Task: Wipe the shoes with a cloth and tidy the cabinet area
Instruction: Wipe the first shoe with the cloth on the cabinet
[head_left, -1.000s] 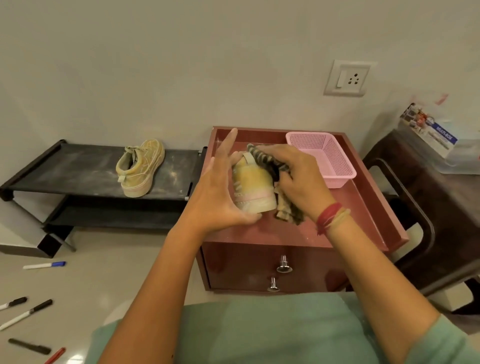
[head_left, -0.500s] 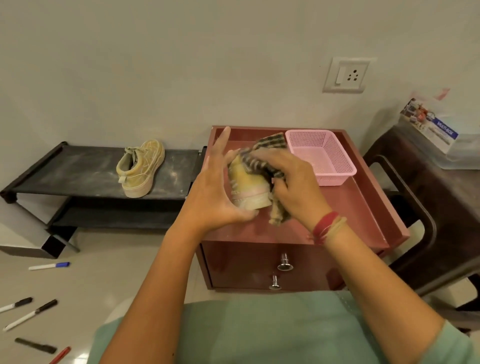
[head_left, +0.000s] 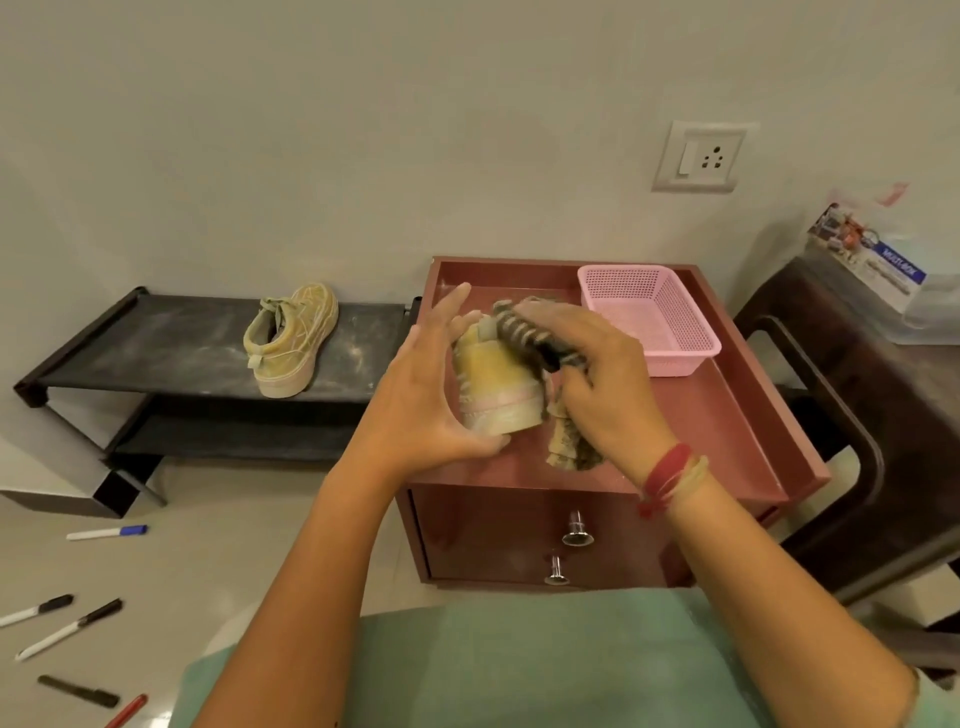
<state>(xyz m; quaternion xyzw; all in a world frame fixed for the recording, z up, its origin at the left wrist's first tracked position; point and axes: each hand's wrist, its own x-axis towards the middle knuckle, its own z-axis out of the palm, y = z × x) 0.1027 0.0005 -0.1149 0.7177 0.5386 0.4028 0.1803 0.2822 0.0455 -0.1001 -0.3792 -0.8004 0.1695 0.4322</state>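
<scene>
— Above reddish-brown wooden cabinet top (head_left: 701, 426): gripping yellow canvas shoe (head_left: 498, 384) in left hand (head_left: 421, 400).
— Pressing striped brown cloth (head_left: 524, 332) onto its collar, clutching it in right hand (head_left: 602, 384). Seeing pink plastic mesh basket (head_left: 680, 364) just behind, matching shoe (head_left: 291, 343) on black rack (head_left: 171, 348).

A basket (head_left: 680, 361) is set at the back right of the surface of the cabinet (head_left: 493, 535), behind the shoe (head_left: 496, 387) and cloth (head_left: 569, 449) held over it. To the left, a second shoe (head_left: 291, 340) is placed on the top shelf of the shoe rack (head_left: 156, 348), and markers (head_left: 106, 532) are scattered on the floor (head_left: 234, 561) before it.
</scene>
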